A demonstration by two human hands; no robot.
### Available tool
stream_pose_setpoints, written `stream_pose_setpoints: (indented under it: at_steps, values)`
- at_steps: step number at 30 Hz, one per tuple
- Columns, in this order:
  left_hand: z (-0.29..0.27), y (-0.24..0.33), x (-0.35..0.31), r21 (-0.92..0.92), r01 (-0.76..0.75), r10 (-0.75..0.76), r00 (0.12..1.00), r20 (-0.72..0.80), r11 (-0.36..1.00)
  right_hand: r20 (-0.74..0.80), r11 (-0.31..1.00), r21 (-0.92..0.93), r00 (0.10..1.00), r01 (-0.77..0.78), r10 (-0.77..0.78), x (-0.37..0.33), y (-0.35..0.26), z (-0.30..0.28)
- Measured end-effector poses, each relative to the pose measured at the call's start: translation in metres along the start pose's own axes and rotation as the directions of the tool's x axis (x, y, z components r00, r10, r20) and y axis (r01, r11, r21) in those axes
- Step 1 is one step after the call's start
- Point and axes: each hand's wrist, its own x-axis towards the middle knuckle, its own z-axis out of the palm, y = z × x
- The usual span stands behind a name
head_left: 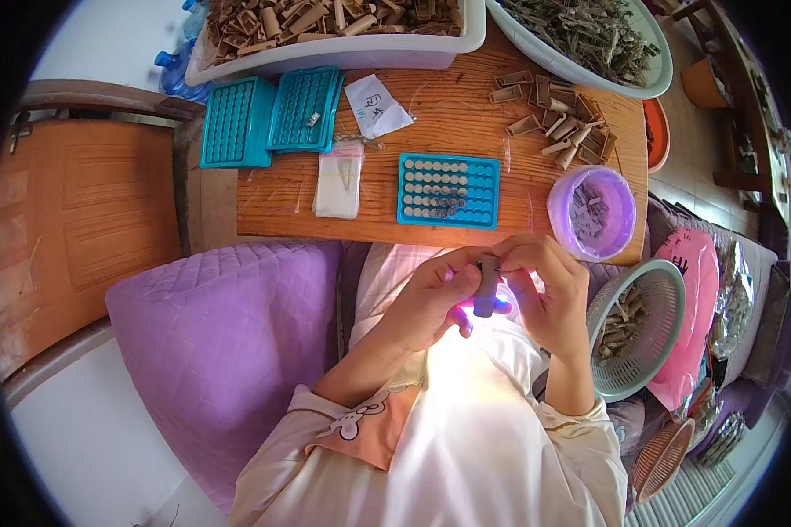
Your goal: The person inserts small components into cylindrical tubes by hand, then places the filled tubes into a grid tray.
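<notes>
To the far left of the partly filled blue tray [495, 191], a teal tray stack [237, 123] is seen; nearer to it, clear plastic bags [338, 186] are laid flat. Pale discs [422, 189] are seated in its left cells. On the wearer's side of the blue tray, a dark grey strip [485, 297] is pinched between thumb and fingers by the left hand [432, 294]. At the strip's upper end, the fingertips of the right hand [549, 290] are drawn narrowly together; whether anything is gripped there cannot be told. The step in hand is judged to be close working of the strip; steady left support and fine right-hand fingertip control seem called for next. Right of the blue tray, a purple-lined bowl [627, 211] is placed, with grey pieces [589, 213] inside.
</notes>
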Motion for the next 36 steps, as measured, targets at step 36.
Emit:
stream_pose_setpoints:
  at_steps: [36]
  values:
    - [-0.001,0.009,-0.012,0.166,-0.045,0.039,0.998,0.044,0.985,-0.131,0.987,0.159,0.990,-0.025,0.046,-0.014,-0.008,0.016]
